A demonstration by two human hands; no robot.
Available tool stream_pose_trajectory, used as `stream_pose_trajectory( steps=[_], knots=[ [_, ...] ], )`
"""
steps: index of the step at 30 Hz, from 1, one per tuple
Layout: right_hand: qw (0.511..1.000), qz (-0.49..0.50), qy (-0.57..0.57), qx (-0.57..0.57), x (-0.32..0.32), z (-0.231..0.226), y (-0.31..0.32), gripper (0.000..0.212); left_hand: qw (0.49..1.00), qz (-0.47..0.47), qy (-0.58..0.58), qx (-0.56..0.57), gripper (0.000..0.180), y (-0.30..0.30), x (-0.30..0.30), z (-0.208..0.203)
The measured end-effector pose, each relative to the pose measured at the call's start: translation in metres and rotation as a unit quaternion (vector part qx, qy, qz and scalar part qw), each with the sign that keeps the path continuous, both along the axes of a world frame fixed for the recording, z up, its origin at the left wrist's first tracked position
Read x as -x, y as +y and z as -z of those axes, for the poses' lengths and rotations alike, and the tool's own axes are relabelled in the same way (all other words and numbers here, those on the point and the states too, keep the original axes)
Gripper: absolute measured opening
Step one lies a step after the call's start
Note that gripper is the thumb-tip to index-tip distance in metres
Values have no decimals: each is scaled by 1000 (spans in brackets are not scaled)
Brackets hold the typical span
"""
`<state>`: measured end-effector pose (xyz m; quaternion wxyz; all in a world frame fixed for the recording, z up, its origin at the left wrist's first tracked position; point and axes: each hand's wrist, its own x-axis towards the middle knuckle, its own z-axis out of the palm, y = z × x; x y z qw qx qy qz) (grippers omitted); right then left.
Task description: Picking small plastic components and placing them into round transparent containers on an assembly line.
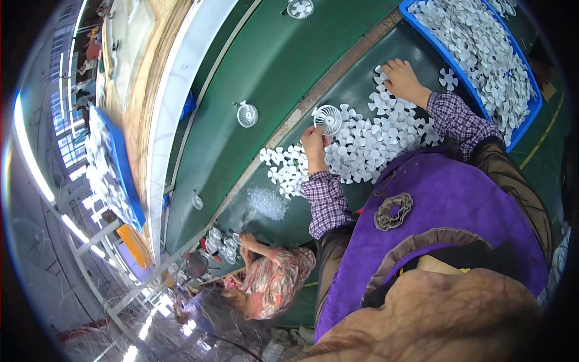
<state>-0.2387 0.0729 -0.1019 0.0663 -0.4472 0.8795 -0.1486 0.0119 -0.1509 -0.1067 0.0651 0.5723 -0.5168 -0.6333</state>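
Observation:
My left hand [315, 145] is closed on the lower edge of a round white fan grille [327, 120], which it holds tilted up at the left side of a heap of white fan blades [374, 142]. Farther up and to the right, my right hand [405, 81] has its fingers bent down over a single white fan blade [379, 78] at the top end of the heap. The fingertips partly cover that blade. A loose fan blade [448, 79] lies to the right of my right wrist.
A blue crate [476, 84] full of fan blades stands at the right. Fan grilles [246, 114] sit on the green belt [283, 66] beyond a metal rail. Small clear pieces [267, 203] lie left of the heap. Another person [274, 271] works at the lower left.

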Motion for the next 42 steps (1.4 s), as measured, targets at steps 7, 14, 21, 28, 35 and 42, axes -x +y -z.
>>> stream_pose_trajectory(
  steps=[7, 14, 21, 28, 35, 42],
  knots=[
    [969, 83, -145, 183, -7, -25, 26, 27, 982, -104, 142, -67, 26, 16, -17, -21],
    [943, 59, -245, 218, -38, -58, 51, 29, 920, -100, 343, -163, 44, 71, -15, -47],
    [945, -121, -148, 266, -95, -117, 36, 33, 931, -11, 345, -118, 46, 117, 9, -94],
    [946, -173, -104, 254, -110, -109, 17, 35, 939, 117, 316, -64, 41, 130, 10, -90],
    [944, -178, -106, 256, -110, -104, 12, 32, 953, 52, 297, -11, 26, 136, 24, -95],
    [945, -179, -102, 253, -108, -97, 8, 32, 962, 92, 248, 66, 24, 129, 27, -84]
  ],
)
